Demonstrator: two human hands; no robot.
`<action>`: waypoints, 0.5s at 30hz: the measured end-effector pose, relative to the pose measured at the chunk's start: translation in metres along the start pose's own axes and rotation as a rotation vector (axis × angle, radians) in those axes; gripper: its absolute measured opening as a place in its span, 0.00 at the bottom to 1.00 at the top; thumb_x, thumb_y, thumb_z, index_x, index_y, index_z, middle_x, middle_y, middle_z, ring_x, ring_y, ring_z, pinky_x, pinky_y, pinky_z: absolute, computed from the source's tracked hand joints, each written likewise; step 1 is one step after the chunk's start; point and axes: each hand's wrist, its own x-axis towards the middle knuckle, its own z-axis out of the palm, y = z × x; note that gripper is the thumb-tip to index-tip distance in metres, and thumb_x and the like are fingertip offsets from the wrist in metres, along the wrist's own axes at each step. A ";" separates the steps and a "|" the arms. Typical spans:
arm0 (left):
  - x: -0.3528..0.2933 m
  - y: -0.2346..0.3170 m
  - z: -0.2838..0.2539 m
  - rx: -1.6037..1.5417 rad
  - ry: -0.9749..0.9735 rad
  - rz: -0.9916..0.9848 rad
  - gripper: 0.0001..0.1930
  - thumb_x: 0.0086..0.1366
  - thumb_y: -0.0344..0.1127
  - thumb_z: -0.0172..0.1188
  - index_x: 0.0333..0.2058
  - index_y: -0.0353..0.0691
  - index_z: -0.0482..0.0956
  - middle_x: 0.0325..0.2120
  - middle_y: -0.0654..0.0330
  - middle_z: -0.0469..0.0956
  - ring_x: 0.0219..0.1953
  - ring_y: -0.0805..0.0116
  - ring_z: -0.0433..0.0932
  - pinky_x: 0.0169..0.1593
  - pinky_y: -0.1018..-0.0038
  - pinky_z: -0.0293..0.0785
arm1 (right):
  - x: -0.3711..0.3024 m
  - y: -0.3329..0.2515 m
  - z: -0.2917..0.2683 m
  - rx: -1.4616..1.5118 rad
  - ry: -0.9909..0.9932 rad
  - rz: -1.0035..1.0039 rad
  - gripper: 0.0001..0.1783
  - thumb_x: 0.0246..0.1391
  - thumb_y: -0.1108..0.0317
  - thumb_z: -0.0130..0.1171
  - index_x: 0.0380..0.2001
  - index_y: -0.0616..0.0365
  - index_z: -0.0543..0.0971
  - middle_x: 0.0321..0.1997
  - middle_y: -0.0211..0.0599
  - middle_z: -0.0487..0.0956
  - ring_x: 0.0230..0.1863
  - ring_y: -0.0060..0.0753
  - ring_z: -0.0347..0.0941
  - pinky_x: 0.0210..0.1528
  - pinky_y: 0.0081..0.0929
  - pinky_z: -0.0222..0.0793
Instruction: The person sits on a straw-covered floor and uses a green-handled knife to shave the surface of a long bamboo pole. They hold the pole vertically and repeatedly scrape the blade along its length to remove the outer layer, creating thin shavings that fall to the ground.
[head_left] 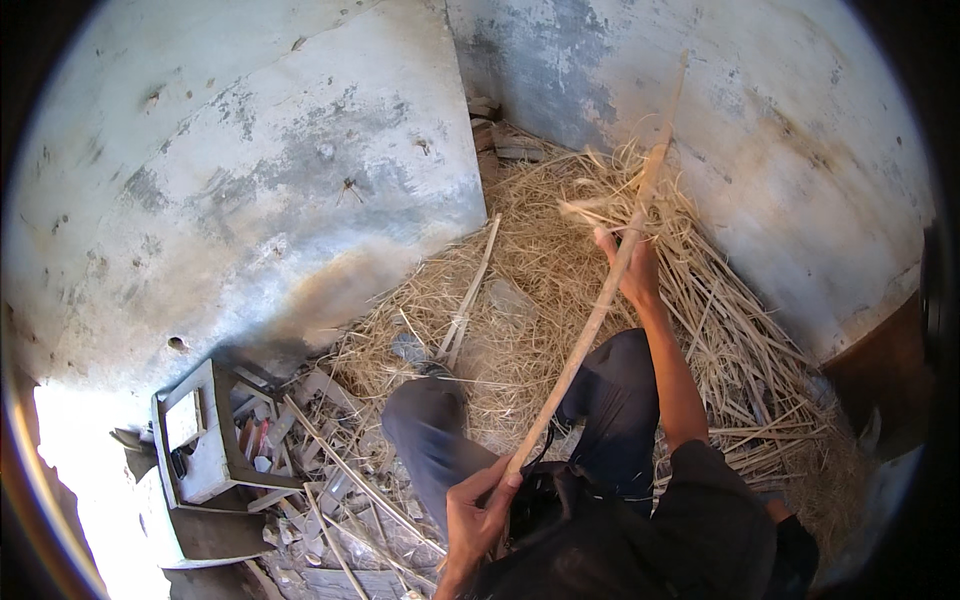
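Observation:
A long, pale brown bamboo strip (pixel 578 370) runs slantwise across me, from my lap up toward the far right wall. My left hand (pixel 477 518) is closed around its near end, thumb along the top. Farther up, my right hand (pixel 641 272) is closed at the strip, which partly hides the fingers. Beside that hand a short pale piece (pixel 585 211) juts out to the left; whether it is a tool or a shaving I cannot tell. Thin curled shavings (pixel 625 180) bunch around the strip just beyond my right hand.
Loose fibre shavings (pixel 540 250) cover the floor ahead. A heap of split strips (pixel 730 350) lies along the right wall. Two strips (pixel 470 300) rest beyond my left knee. At the left stands a worn box-like stand (pixel 215 480), with scraps and wood pieces (pixel 340 490) around it.

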 end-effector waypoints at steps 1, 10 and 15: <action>-0.001 0.001 0.003 -0.035 -0.030 -0.009 0.17 0.75 0.32 0.67 0.57 0.28 0.85 0.38 0.57 0.89 0.42 0.77 0.80 0.49 0.76 0.77 | -0.006 -0.002 -0.003 0.038 0.017 -0.112 0.32 0.73 0.35 0.56 0.48 0.55 0.88 0.27 0.34 0.84 0.24 0.28 0.78 0.28 0.35 0.69; 0.038 -0.004 -0.003 -0.103 0.133 -0.051 0.14 0.76 0.29 0.65 0.56 0.30 0.80 0.34 0.65 0.84 0.38 0.80 0.79 0.43 0.79 0.75 | -0.083 -0.036 -0.006 0.321 -0.162 -0.302 0.27 0.72 0.43 0.60 0.48 0.59 0.86 0.36 0.37 0.89 0.30 0.31 0.83 0.33 0.32 0.74; 0.051 0.007 -0.004 -0.118 0.182 -0.011 0.15 0.75 0.29 0.66 0.56 0.31 0.77 0.37 0.62 0.85 0.38 0.81 0.80 0.42 0.82 0.74 | -0.132 -0.072 0.014 0.338 -0.300 -0.582 0.21 0.65 0.50 0.70 0.46 0.58 0.86 0.38 0.41 0.89 0.36 0.40 0.89 0.37 0.34 0.81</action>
